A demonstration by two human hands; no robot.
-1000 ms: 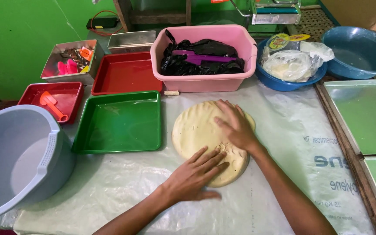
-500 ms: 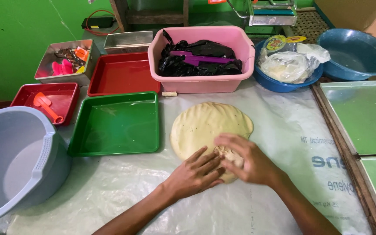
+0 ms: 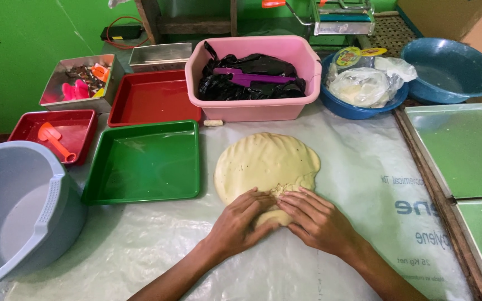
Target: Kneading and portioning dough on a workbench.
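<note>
The left hand (image 3: 240, 223) and the right hand (image 3: 314, 218) lie side by side, fingertips meeting, both curled over the near edge of a flat, pale yellow sheet of dough (image 3: 266, 164). The fingers of both hands are bent and gathering a lump of that near edge between them; neither hand lies flat.

The dough lies on the clear plastic sheet (image 3: 358, 167) that covers the table, near its middle, spreading away from the hands in a rough round. Just beside it to the left sits a green tray (image 3: 143, 164). Beyond that are a red tray (image 3: 154, 100) and a smaller red tray (image 3: 54, 134) holding an orange scoop (image 3: 54, 139). A grey tub (image 3: 20, 212) stands at the left edge. Behind the dough a pink basin (image 3: 255, 106) holds black plastic (image 3: 252, 81), and to its right a blue bowl (image 3: 358, 108) holds a clear bag (image 3: 361, 86).
</note>
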